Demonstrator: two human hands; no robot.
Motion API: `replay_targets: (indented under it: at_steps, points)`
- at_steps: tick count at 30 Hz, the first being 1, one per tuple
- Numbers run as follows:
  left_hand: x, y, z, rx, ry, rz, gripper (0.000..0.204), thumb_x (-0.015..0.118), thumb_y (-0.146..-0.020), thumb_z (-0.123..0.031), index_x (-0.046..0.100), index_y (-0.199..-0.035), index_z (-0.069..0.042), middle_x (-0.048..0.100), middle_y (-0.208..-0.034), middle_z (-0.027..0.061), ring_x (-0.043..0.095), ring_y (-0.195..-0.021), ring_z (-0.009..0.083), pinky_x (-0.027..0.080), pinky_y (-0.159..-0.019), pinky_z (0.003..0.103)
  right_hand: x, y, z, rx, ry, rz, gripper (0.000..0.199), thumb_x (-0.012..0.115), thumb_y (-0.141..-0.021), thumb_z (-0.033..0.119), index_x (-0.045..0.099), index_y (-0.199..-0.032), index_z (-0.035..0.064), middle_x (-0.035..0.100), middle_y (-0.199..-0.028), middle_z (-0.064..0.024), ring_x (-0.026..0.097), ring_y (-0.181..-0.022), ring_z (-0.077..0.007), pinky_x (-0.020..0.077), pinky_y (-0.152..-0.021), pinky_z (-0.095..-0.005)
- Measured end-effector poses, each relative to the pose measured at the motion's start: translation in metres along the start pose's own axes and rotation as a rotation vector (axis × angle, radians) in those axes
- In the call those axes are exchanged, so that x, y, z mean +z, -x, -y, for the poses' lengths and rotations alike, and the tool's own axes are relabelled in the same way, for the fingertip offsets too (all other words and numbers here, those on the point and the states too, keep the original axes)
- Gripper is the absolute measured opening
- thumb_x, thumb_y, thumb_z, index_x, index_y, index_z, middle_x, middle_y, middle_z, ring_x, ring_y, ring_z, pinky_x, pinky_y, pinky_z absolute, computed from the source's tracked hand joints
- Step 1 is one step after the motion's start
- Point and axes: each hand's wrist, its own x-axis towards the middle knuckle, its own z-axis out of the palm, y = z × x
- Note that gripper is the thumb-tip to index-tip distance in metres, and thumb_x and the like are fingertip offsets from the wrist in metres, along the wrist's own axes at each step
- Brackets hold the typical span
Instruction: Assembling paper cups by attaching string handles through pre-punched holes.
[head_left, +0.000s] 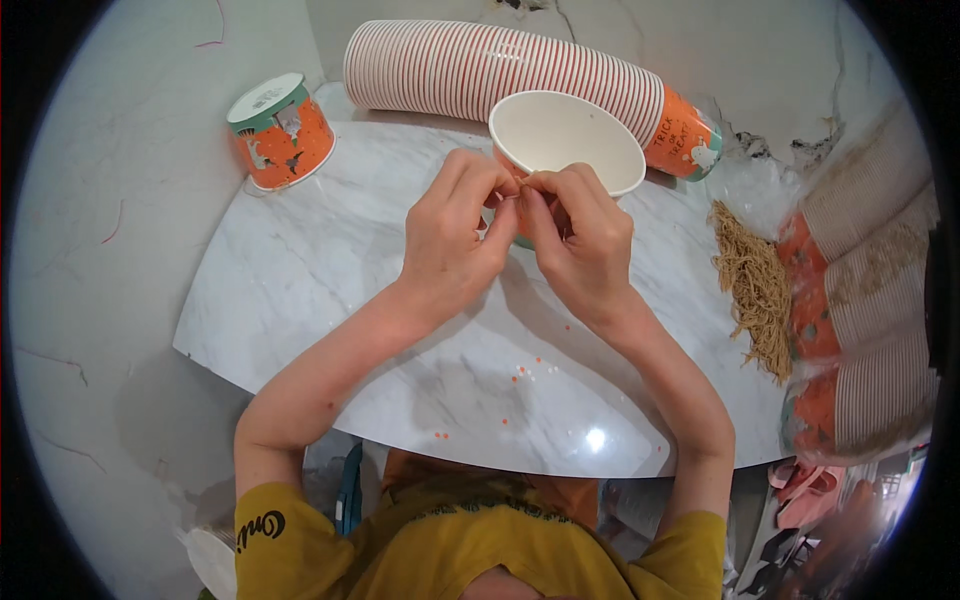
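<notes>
A paper cup (570,135) with a white inside and an orange and green outside stands on the marbled white table (300,260). At its near side my left hand (452,225) and my right hand (585,228) meet, thumbs and forefingers pinched close together. Something small and pale shows between the fingertips, too hidden to name. Both hands cover much of the cup's front. To the right lies a bundle of tan twine (752,290). Small orange and white paper dots (522,373) are scattered on the table nearer to me.
Behind the cup, a long stack of nested paper cups (490,70) lies on its side. Another orange and green cup (290,140) stands upside down at the far left. Plastic-wrapped cup stacks (870,310) line the right edge. The table's front edge curves before my body.
</notes>
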Motion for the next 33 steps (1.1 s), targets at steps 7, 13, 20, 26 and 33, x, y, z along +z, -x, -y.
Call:
replay_targets:
  at_steps: [7, 13, 20, 26, 33]
  points:
    - [0.001, 0.001, 0.001, 0.138, -0.028, -0.033, 0.018, 0.065, -0.077, 0.008, 0.059, -0.09, -0.003, 0.06, -0.086, 0.0071, 0.061, -0.075, 0.0206, 0.05, -0.056, 0.031, -0.005, -0.003, -0.003, -0.093, 0.036, -0.009, 0.009, 0.067, -0.086, -0.006, 0.064, -0.094, -0.0019, 0.058, -0.077, -0.0067, 0.056, -0.057, -0.0121, 0.0435, -0.05, -0.0262]
    - [0.002, 0.002, 0.002, 0.147, -0.021, -0.044, 0.019, 0.065, -0.078, 0.008, 0.061, -0.092, -0.004, 0.061, -0.09, 0.005, 0.06, -0.081, 0.019, 0.05, -0.056, 0.029, -0.006, -0.003, -0.003, -0.147, 0.125, 0.037, 0.011, 0.065, -0.086, -0.004, 0.064, -0.095, 0.0013, 0.06, -0.077, -0.009, 0.061, -0.059, -0.022, 0.0468, -0.051, -0.0322]
    - [0.0, 0.001, -0.003, -0.049, 0.205, -0.037, 0.015, 0.062, -0.088, 0.009, 0.061, -0.099, -0.002, 0.061, -0.099, 0.0024, 0.058, -0.082, 0.0099, 0.049, -0.066, 0.023, -0.008, -0.003, -0.002, -0.093, 0.178, 0.104, 0.01, 0.066, -0.084, 0.002, 0.063, -0.092, 0.0044, 0.062, -0.081, -0.0087, 0.063, -0.066, -0.0294, 0.0467, -0.058, -0.0391]
    - [-0.001, 0.003, -0.001, -0.261, 0.34, 0.028, 0.01, 0.064, -0.09, 0.0, 0.061, -0.099, -0.003, 0.064, -0.096, 0.0005, 0.06, -0.082, 0.0076, 0.047, -0.065, 0.023, -0.008, -0.002, -0.002, -0.067, 0.176, 0.122, 0.008, 0.065, -0.086, 0.004, 0.063, -0.095, 0.0043, 0.065, -0.083, -0.0095, 0.065, -0.067, -0.0295, 0.0485, -0.058, -0.0385]
    - [-0.003, 0.0, -0.005, -0.154, 0.225, 0.038, 0.025, 0.063, -0.09, 0.005, 0.058, -0.113, -0.003, 0.061, -0.095, 0.002, 0.059, -0.085, 0.0075, 0.048, -0.068, 0.021, -0.009, -0.003, -0.001, -0.081, 0.202, 0.156, 0.009, 0.065, -0.086, 0.006, 0.063, -0.095, 0.0038, 0.064, -0.082, -0.0107, 0.065, -0.068, -0.0308, 0.0486, -0.058, -0.041]
